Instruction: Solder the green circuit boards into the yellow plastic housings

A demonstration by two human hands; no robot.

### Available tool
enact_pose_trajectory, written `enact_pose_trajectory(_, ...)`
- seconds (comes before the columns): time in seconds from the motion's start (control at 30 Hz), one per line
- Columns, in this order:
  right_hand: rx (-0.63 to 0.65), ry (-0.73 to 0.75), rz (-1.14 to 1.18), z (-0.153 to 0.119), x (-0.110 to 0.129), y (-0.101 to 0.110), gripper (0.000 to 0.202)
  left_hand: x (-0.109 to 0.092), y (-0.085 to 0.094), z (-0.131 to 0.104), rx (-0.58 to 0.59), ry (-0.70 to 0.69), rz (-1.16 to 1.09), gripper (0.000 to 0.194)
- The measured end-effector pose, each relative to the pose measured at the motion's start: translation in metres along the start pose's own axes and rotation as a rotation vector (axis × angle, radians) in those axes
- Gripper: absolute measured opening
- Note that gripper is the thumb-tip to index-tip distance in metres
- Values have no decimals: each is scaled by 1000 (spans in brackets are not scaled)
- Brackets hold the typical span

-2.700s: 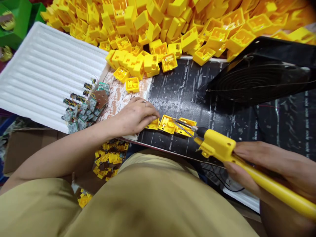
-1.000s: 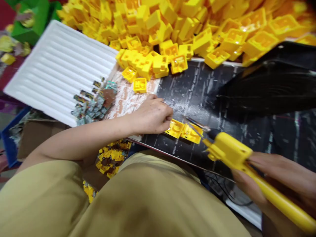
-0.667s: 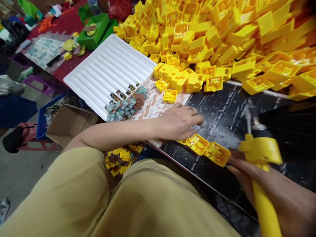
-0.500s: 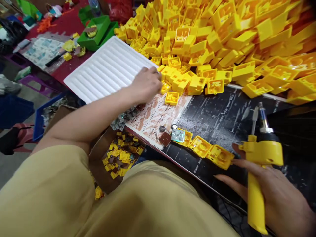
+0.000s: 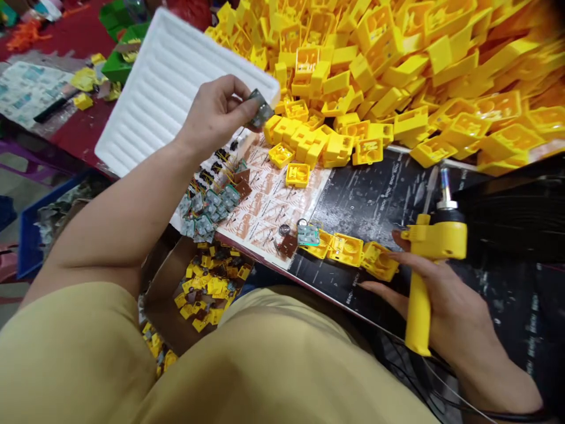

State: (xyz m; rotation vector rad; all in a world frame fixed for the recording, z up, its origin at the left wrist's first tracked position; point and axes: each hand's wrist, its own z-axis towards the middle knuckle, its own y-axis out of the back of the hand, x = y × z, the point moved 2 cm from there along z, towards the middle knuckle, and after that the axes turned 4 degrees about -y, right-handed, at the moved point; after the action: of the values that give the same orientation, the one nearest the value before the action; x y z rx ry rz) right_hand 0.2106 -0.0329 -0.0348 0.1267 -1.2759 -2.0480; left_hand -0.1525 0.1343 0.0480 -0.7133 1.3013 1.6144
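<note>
My left hand pinches a small grey-green circuit board between thumb and fingers, raised in front of a ribbed white foam tray. Beneath that forearm lie several circuit boards with thin wires. My right hand holds a yellow soldering gun, its tip pointing away from me. The thumb and index finger reach beside the nearest of three open yellow cases lying in a row. Another circuit board rests on the far-left case, with button cells and a brown board beside it.
A large heap of yellow cases covers the back of the bench. Below the bench edge, a cardboard box contains yellow pieces. Green containers stand at the back left. Cables hang at the lower right.
My left hand has come away from the tray's near edge with a circuit board. The wired boards are now uncovered. My right hand and the soldering gun have shifted slightly left.
</note>
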Motion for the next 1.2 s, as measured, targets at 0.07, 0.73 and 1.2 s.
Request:
enact_pose_trajectory(0.07, -39, -4, 33, 3, 3, 3, 58, 1, -8, 8, -117, 5, -204, 54)
enact_pose_trajectory(0.73, -344, -37, 47, -2, 16, 27, 42, -72, -164, -92, 774, 800, -889, 43)
enact_pose_trajectory(1.2, -322, 59, -70, -7, 13, 31, 29, -75, -156, -102, 408, -6, -266, 26)
